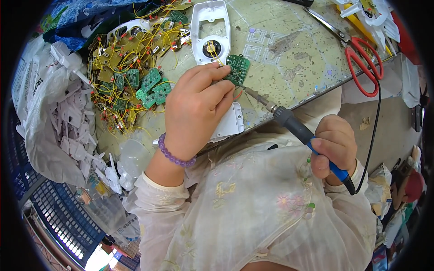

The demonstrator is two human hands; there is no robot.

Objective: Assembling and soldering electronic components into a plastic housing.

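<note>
Between the fingertips of my left hand [196, 99] is the edge of a green circuit board [238, 68], held just above the table. My right hand [333, 147] is wrapped round the blue handle of a soldering iron [296, 126]. The iron's tip meets the board's lower edge or lies very close to it; which one I cannot tell. A short red wire shows beside the tip. Right behind the board lies a white plastic housing [195, 34] with a round black speaker [211, 49] in it. A white plastic cover [229, 122] sits partly under my left hand.
A heap of green boards with yellow wires [131, 72] covers the table's left side. Red-handled scissors [361, 63] lie at the right edge, by the iron's black cord [374, 131]. White plastic parts fill a bag [68, 122] at the left. The worn tabletop [280, 58] ends near my lap.
</note>
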